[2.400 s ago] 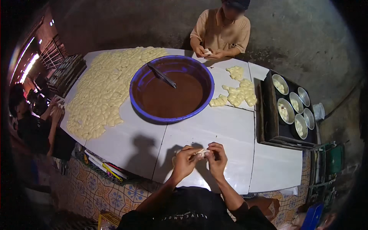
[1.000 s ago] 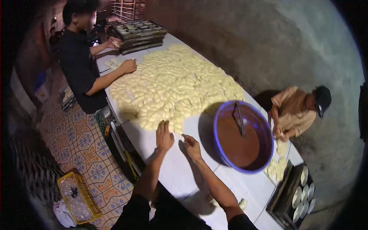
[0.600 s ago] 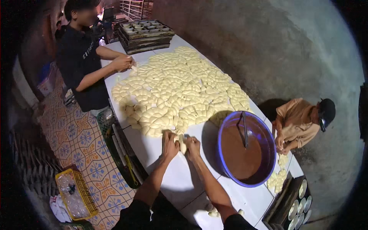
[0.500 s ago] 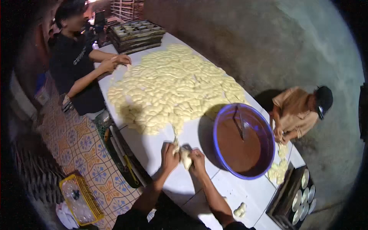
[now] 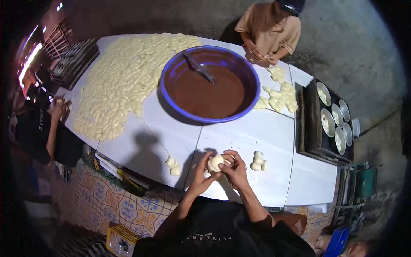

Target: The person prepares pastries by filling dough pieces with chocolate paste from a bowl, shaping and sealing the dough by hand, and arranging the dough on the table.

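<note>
Near the front edge of the white tiled table, a pale, rounded piece of dough [image 5: 215, 163] is held between my two hands, above the tabletop. My left hand [image 5: 200, 174] cups it from the left. On the other side, my right hand [image 5: 236, 169] grips it with the thumb across its front; some of its fingers are hidden behind. A small cluster of dough pieces [image 5: 258, 161] lies to the right of my right hand. Left of my left hand rests another small clump of dough [image 5: 173, 166]. A broad spread of dough pieces [image 5: 120, 81] covers the table's far left.
A purple basin [image 5: 205, 120] with brown filling [image 5: 205, 96] and a dark utensil stands beyond my hands. Round metal tins [image 5: 327, 122] sit in a dark crate at right. Two people work at the far and left sides, near more dough [image 5: 284, 97].
My view has swung to the right. My hands have moved back from the dough spread toward the table's front edge, and now hold a rounded dough piece together.
</note>
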Demonstrator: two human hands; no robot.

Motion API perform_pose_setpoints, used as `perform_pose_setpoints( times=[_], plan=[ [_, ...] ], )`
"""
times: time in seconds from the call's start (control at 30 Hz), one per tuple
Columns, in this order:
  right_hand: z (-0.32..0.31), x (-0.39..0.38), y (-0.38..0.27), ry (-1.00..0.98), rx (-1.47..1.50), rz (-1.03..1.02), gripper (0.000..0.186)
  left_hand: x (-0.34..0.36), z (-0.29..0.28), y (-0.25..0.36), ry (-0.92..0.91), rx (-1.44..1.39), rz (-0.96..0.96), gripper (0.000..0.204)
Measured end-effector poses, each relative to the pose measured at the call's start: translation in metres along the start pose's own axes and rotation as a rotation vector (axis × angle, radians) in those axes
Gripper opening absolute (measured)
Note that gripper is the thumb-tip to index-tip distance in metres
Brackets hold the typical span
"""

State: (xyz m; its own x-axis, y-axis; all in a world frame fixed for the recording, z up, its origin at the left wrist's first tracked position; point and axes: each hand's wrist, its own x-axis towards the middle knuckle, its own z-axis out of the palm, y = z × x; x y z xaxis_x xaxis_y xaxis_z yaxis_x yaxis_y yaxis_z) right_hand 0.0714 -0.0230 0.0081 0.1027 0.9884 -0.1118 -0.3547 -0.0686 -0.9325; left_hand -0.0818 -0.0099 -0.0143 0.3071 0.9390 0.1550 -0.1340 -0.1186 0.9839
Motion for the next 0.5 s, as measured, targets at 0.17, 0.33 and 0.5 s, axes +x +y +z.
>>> perform_pose_setpoints(
  times=[0.17, 0.33, 0.5],
  plan=[
    [-0.051, -0.034, -0.039, 0.380, -0.406, -0.299, 0.023, 0.001, 0.038, 0.009, -0.031, -0.046, -0.317, 0.010],
    [-0.155, -0.071, -0.068, 1.075, -0.555, -0.748, 0.028, 0.007, 0.023, -0.011, 0.205, -0.135, -0.155, 0.015],
    [-0.159, -0.086, -0.019, 0.363, -1.163, -0.393, 0.040, 0.022, 0.055, -0.006, -0.182, -0.160, -0.475, 0.057]
  ],
)
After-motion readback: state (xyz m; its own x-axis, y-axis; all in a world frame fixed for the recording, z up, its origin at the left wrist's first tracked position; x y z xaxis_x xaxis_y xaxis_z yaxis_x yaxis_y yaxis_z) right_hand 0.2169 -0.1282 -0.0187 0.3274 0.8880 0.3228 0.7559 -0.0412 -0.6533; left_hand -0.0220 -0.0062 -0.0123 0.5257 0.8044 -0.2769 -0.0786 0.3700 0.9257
